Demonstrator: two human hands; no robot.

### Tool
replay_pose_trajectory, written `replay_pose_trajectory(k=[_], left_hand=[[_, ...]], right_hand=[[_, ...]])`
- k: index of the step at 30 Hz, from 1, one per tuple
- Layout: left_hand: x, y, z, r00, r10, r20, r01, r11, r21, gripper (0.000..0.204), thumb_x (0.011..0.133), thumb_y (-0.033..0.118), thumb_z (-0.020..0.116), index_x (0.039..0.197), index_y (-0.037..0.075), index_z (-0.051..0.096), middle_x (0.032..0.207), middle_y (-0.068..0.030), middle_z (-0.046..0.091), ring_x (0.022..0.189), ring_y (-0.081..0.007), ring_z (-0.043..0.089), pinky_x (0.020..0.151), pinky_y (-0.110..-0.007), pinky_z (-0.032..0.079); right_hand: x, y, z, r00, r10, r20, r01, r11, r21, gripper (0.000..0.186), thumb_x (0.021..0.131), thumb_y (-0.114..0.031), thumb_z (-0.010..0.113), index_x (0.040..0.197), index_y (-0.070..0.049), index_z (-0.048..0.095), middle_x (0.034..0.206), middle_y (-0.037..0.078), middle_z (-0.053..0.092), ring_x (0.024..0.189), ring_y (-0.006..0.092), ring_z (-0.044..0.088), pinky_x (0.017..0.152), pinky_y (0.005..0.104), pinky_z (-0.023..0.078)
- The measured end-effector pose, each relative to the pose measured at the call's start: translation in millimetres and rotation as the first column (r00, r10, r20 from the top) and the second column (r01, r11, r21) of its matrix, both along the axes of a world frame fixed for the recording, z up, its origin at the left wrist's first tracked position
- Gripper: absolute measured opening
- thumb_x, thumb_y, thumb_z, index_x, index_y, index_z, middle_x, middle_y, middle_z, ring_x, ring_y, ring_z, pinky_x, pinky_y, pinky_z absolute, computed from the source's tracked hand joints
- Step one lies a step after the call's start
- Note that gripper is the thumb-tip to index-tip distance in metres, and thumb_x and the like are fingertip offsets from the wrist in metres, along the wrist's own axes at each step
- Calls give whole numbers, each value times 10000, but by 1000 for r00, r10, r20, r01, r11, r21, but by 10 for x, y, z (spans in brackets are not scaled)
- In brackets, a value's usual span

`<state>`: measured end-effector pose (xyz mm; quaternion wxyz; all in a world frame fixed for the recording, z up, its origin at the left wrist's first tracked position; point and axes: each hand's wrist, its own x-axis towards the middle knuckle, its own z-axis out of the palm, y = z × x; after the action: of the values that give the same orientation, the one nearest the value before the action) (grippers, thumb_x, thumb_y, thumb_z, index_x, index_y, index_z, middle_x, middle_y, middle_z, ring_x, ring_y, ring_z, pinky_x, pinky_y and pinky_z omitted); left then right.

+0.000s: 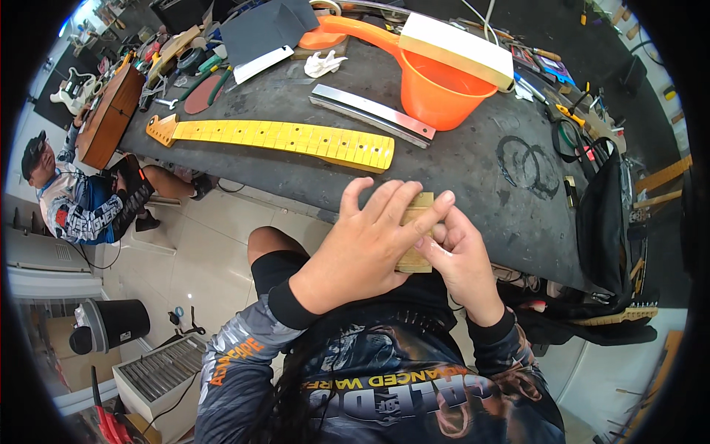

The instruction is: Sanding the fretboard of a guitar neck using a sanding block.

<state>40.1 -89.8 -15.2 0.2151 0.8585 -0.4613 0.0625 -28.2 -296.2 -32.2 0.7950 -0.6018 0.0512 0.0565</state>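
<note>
Above my lap, at the near edge of the workbench, both my hands are on a flat tan rectangular piece (416, 260), whose exact kind I cannot make out. My left hand (362, 240) lies across it with the fingers partly spread, and its index finger reaches over to the right side. My right hand (467, 263) pinches the right edge, thumb on top; a white smear marks that thumb. Much of the piece is covered by my fingers. Beyond them a yellow guitar neck (285, 139) lies fretboard up, headstock to the left. A metal straight bar (370, 112) rests behind it.
An orange dipper (444, 92) stands on the dark workbench (473, 174) with a white-topped block (457, 48) across it. Crumpled white tissue (324, 64) and dark sheets (268, 31) lie farther back. A black case (603, 214) hangs over the right edge. Another person (81, 192) sits at far left with a guitar body (111, 115).
</note>
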Motion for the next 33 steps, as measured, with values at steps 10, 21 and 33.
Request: replay_pose_trajectory(k=[10,21,33], left_hand=[[-9,44,-23,1000,-3,-19,2,996,-87,1204,738,299,999,1830,219,498,1639,-183,555,1506,-369,568,1174,-575,386],[-27,97,63,1000,-22,-10,22,999,-37,1185,754,281,978,1835,186,503,1419,-125,626,1314,-330,608,1065,-512,399],[6,141,74,998,-55,-5,55,998,-21,1192,768,253,980,1849,188,484,1414,-123,638,1274,-336,622,1040,-503,405]], right_hand=[[-15,17,-16,997,54,-46,-56,998,-30,414,1180,21,705,1567,39,560,1433,154,783,1317,191,783,1136,363,639],[-16,37,-30,999,46,-25,-47,998,-38,395,1176,31,702,1548,43,573,1458,151,778,1333,184,773,1133,359,633],[-19,49,-43,999,43,-7,-43,997,-59,356,1183,15,699,1516,49,579,1453,152,781,1334,180,767,1128,356,628]])
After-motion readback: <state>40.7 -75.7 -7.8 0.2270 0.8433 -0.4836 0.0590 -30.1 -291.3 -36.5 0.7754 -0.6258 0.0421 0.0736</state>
